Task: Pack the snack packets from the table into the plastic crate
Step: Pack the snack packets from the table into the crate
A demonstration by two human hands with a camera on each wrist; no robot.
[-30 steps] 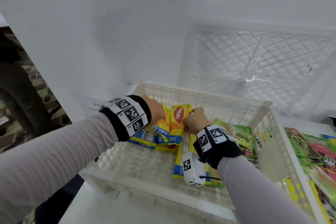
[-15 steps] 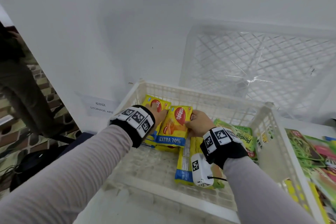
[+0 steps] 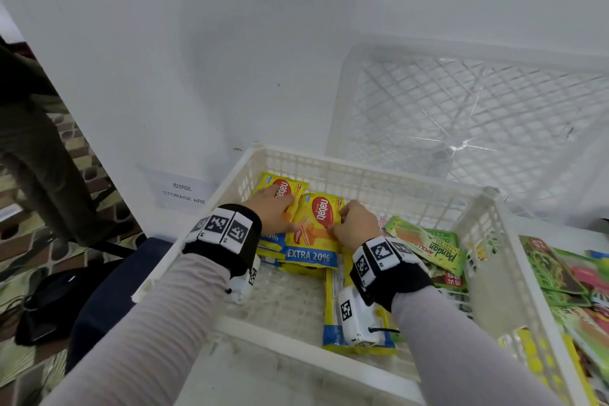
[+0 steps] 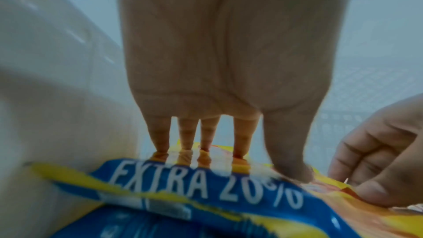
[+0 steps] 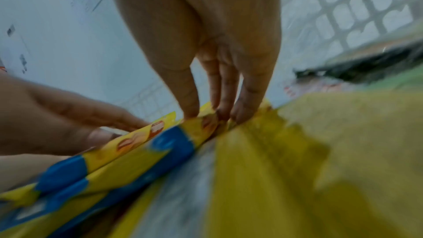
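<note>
A white plastic crate (image 3: 362, 171) holds several snack packets. On top of a small stack lies a yellow wafer packet (image 3: 313, 234) marked "EXTRA 20%" (image 4: 206, 187). My left hand (image 3: 273, 211) presses straight fingers (image 4: 206, 147) onto the yellow packets at its left. My right hand (image 3: 356, 224) pinches the top packet's right edge (image 5: 137, 151) between thumb and fingers (image 5: 238, 113). Another yellow packet (image 3: 283, 184) lies behind, a long yellow one (image 3: 333, 306) under my right wrist, and a green Pandan packet (image 3: 431, 247) to the right.
More green and red packets (image 3: 560, 273) lie on the table right of the crate. A second white crate (image 3: 478, 109) leans on the wall behind. A "STORAGE AREA" sign (image 3: 181, 193) hangs at the left; a person's legs (image 3: 39, 158) and a dark bag (image 3: 49, 306) are on the floor.
Both hands have laid the top yellow packet down flatter onto the stack, so its "EXTRA 20%" band now shows. My left hand slid back onto the rear packet.
</note>
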